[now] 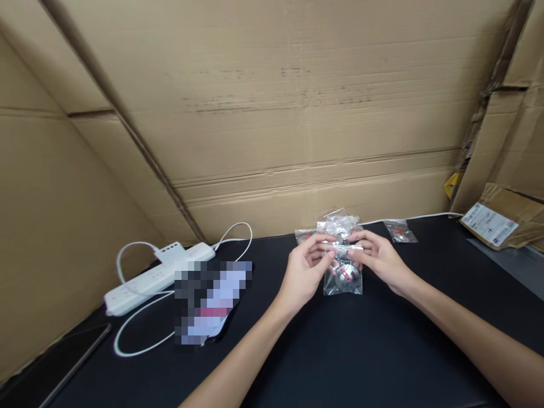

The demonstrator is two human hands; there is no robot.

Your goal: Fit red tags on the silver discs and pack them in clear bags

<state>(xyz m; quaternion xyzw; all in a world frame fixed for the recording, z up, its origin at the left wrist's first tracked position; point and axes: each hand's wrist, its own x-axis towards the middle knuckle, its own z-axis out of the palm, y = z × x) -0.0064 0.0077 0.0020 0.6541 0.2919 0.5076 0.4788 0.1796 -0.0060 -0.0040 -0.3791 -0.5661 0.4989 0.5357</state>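
- The left hand (305, 269) pinches the top edge of a clear bag (342, 272) on its left side, thumb and fingertips drawn narrow around the film.
- The right hand (380, 260) grips the same edge on its right side, its fingers likewise narrow; the two sets of fingertips are near each other.
- The clear bag hangs just below the fingers on the near side, with a shiny, round metal piece (349, 279) and red marking showing through; whether its bottom touches the surface (348, 351) I cannot tell.
- Just beyond the fingers lies a cluster of clear packets (338, 221), partly hidden by the hands.
- To the right of the right fingers and slightly beyond them, a small clear packet (402, 232) with a red mark lies flat, apart from the cluster.
- Farther right of the fingers sits a cardboard parcel (525, 212) with a white label (488, 224).
- Well left of the fingers are a white power strip (140, 287), a looping white cable (127, 352) and a pixelated object (216, 303), too obscured to identify.
- Beyond the fingers, behind the cluster, stands a cardboard wall (272, 136).
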